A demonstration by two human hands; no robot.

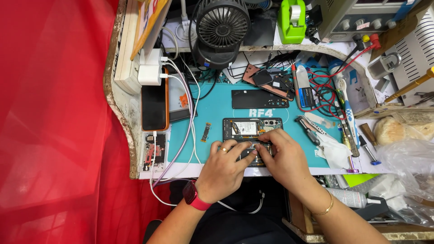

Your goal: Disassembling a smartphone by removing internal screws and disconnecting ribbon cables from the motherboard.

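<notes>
An opened smartphone [251, 127] with its back off lies on a teal work mat [217, 110], circuit boards showing. My left hand [224, 166], with a ring and a red wristwatch, presses its fingertips on the phone's near end. My right hand [285, 158], wearing a gold bracelet, rests fingers on the same end beside the left. The near part of the phone is hidden under both hands. I cannot tell whether either hand pinches a small part.
A black phone back cover [259, 98] lies farther back on the mat. Tweezers and screwdrivers [350, 131] sit to the right by a white tissue [333, 151]. A phone in an orange case [154, 106], a desk fan [222, 27], a green tape dispenser [291, 20] and cables surround the mat.
</notes>
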